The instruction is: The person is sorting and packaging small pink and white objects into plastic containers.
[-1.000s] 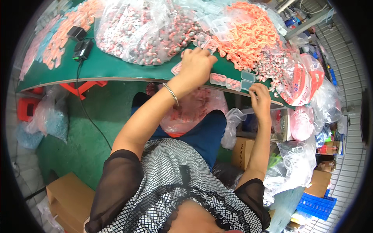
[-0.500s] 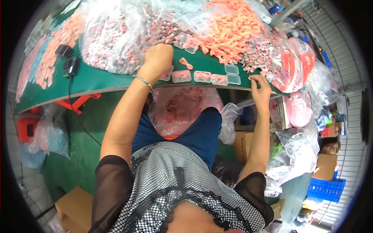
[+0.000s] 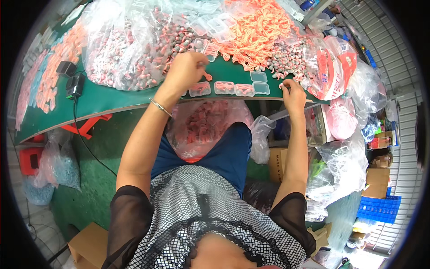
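Nearest the camera, a bag of pink pieces (image 3: 204, 127) lies in the person's lap, just below the desk (image 3: 112, 101) edge. At two o'clock from it the right hand (image 3: 293, 92) rests on that edge, its fingers curled toward the palm with the fingertips pinched at something small; what it is cannot be told. At eleven o'clock from the bag the left hand (image 3: 186, 71) reaches over the green desk, knuckles up and fingers bent down, with a bracelet (image 3: 160, 107) on the wrist; whether its grip holds anything cannot be told. A single pink piece (image 3: 207, 76) lies at its fingertips, at three o'clock from the hand. Between the two hands a row of clear trays (image 3: 226, 87) runs along the desk edge, most with pink pieces inside. Farther on, at twelve o'clock from the left hand, more clear trays (image 3: 215, 27) lie heaped. At one o'clock a pile of orange cord (image 3: 257, 33) spreads over the desk, and at ten o'clock a large clear bag of pink and grey pieces (image 3: 125, 49) sits. Far out at nine o'clock lie two black adapters (image 3: 71, 78) with a cable.
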A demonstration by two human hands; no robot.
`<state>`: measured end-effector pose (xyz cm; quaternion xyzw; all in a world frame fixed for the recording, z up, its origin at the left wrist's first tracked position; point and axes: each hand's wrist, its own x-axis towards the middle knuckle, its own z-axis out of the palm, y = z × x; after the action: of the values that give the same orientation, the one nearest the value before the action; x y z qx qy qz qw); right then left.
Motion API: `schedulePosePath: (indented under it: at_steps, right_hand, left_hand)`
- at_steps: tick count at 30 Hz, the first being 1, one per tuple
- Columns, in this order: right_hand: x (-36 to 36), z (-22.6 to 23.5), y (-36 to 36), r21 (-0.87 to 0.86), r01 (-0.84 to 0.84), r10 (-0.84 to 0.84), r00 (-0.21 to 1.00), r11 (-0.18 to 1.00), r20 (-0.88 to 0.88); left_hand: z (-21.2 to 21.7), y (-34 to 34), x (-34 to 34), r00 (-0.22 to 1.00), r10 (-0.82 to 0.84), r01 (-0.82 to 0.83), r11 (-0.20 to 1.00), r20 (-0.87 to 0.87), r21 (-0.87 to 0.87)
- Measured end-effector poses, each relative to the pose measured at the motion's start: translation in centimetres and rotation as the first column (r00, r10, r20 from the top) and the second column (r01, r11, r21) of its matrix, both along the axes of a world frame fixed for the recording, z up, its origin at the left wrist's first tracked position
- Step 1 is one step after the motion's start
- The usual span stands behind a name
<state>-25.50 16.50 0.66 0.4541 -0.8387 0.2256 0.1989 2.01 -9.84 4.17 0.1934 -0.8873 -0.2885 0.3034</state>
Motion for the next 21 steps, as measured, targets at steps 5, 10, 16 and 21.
schedulePosePath:
  at_steps: [5, 10, 16, 21]
  right_hand:
    - [2.2, 0.8, -0.6, -0.155, -0.026, 0.067, 0.961, 0.988, 0.27]
    - [6.1, 1.2, -2.3, -0.339, -0.112, 0.272, 0.839, 0.934, 0.472]
    - [6.1, 0.5, -2.8, -0.222, -0.114, 0.184, 0.927, 0.968, 0.327]
    - [6.0, 0.7, -2.9, -0.151, -0.176, 0.198, 0.969, 0.973, 0.147]
  left_hand:
    - [0.1, 5.9, -4.4, 0.957, -0.215, 0.223, 0.975, -0.193, 0.021]
    - [-1.1, 9.3, -9.0, 0.926, -0.32, 0.299, 0.946, -0.203, -0.128]
    - [-2.1, 9.9, -11.5, 0.942, -0.332, 0.323, 0.935, -0.042, -0.144]
    - [-2.0, 9.7, -11.0, 0.95, -0.307, 0.311, 0.928, 0.05, -0.205]
